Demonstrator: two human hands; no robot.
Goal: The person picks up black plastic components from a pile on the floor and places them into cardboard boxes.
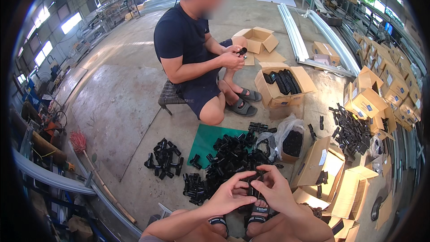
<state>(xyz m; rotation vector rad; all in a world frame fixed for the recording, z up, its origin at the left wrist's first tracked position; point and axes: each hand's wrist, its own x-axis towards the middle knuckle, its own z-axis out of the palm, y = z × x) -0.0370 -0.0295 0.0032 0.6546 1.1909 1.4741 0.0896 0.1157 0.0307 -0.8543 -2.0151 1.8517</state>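
My left hand (pixel 232 192) and my right hand (pixel 274 189) meet above my sandalled feet, fingers closed around a small black tubular fitting (pixel 256 183). Part of it is hidden by my fingers. Just beyond my hands a heap of black tube fittings (pixel 226 152), some of them T-shaped, lies partly on a green sheet (pixel 202 140). A smaller pile of the same fittings (pixel 164 157) rests on the floor to the left. Across from me a seated person holds another black piece (pixel 242 51) in both hands.
An open carton (pixel 286 99) holds rows of black parts. At right are a plastic-lined box of small black pieces (pixel 292 143), open cartons (pixel 313 161), a scattered black pile (pixel 351 130) and stacked boxes (pixel 394 80). A broom (pixel 105 180) and metal rail (pixel 53 177) lie left.
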